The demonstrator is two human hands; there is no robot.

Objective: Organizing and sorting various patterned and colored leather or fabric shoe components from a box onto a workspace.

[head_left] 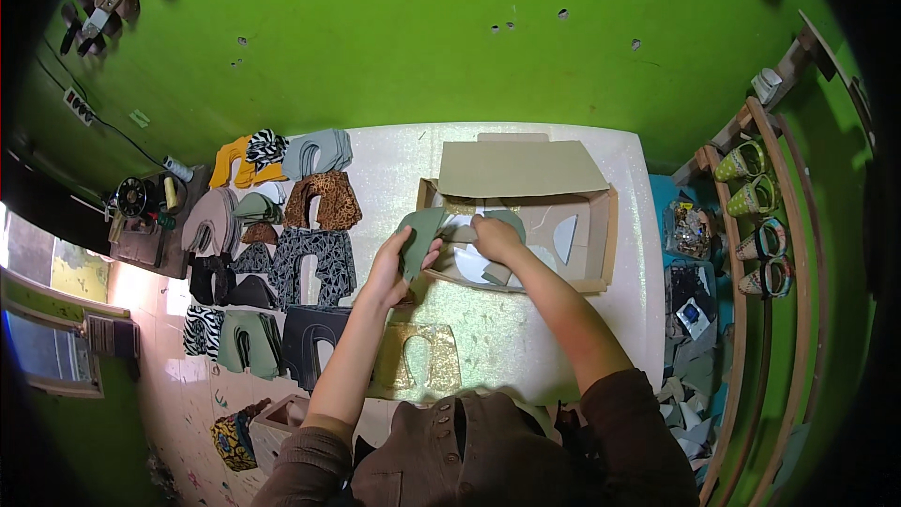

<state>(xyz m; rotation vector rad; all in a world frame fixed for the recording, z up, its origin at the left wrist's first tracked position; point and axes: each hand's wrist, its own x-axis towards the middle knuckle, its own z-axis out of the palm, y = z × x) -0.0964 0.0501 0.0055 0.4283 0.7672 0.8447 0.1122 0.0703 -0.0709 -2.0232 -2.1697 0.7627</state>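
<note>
My left hand (387, 268) grips a flat green cut piece (420, 237) at the left edge of an open cardboard box (609, 244). The thumb lies on the near side of the piece and the fingers curl around its lower right. My right hand (497, 240) reaches into the box with its fingers closed; what they pinch, if anything, is hidden. Beside and under that hand lie green curved pieces (510, 217) and a white rounded piece (466, 261). Another white half-round piece (564, 238) rests farther right in the box. The box's lid flap (526, 167) stands folded back toward the wall.
Stacks of cut arch-shaped pieces cover the table's left: leopard (324, 199), black-and-grey patterned (333, 258), green (251, 343) and black (305, 343). A gold sheet (436, 357) lies at the near edge. Right of the table are scraps (690, 371) and a wooden rack (798, 319) with shoes (754, 197).
</note>
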